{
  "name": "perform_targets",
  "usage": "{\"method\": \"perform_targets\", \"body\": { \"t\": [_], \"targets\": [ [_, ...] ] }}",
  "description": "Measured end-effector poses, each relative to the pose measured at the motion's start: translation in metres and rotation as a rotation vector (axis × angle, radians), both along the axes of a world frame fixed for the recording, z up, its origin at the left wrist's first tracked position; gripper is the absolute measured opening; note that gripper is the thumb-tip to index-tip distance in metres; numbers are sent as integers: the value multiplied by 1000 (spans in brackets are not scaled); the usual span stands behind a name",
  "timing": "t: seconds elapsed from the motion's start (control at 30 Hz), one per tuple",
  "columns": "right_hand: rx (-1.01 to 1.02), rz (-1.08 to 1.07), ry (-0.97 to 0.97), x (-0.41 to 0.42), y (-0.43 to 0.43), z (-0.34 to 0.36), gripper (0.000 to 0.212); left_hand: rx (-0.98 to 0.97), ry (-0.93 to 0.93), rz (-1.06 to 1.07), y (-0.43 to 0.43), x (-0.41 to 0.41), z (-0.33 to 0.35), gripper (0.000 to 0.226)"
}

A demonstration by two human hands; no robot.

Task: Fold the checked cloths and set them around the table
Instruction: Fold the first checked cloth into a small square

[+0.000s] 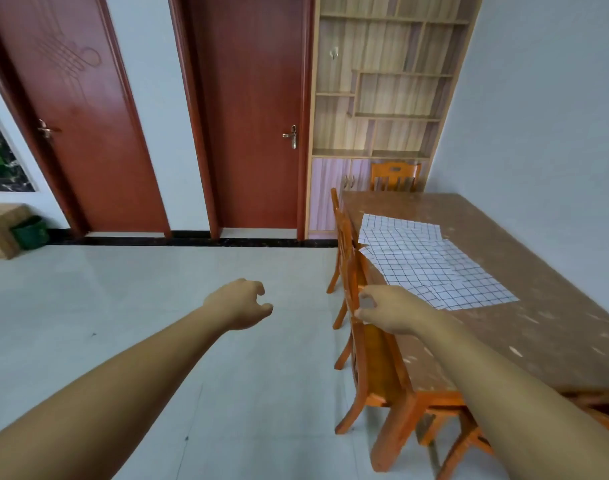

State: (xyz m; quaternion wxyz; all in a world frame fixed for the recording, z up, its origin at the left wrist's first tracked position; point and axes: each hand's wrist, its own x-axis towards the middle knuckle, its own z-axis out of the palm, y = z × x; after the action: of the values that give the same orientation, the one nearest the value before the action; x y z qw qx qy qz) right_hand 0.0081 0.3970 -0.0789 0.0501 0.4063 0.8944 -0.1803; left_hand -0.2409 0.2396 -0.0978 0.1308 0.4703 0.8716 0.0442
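Several white checked cloths (424,258) lie unfolded and overlapping on the brown marbled table (538,327) at the right, near its left edge. My left hand (242,303) hangs out over the floor left of the table, fingers loosely curled and holding nothing. My right hand (387,311) is held over the top of the nearest orange wooden chair (372,358), just short of the cloths. Its fingers and thumb are loosely curved and nothing is between them.
Two orange chairs stand along the table's left side, and another chair (394,176) at its far end. A wooden shelf unit (382,81) and two red doors (251,116) line the back wall. Pale tiled floor (157,306) spreads to the left, with a green bin (31,232).
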Motion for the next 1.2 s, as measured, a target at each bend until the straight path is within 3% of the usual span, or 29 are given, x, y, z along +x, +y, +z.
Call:
{"method": "perform_targets", "body": {
  "t": [0.37,0.73,0.93,1.2],
  "targets": [
    [-37,20,0,-94,101,-17,49,-26,-21,9,103,-99,-30,57],
    [-32,-24,-9,-261,207,-18,48,-24,1,-62,213,-258,-32,57],
    [-42,-19,-34,-329,252,-29,39,-37,-8,-58,244,-325,-31,55],
    [-97,35,-55,-409,306,-43,51,-69,-7,-1,286,-397,-45,56]
  ]
}}
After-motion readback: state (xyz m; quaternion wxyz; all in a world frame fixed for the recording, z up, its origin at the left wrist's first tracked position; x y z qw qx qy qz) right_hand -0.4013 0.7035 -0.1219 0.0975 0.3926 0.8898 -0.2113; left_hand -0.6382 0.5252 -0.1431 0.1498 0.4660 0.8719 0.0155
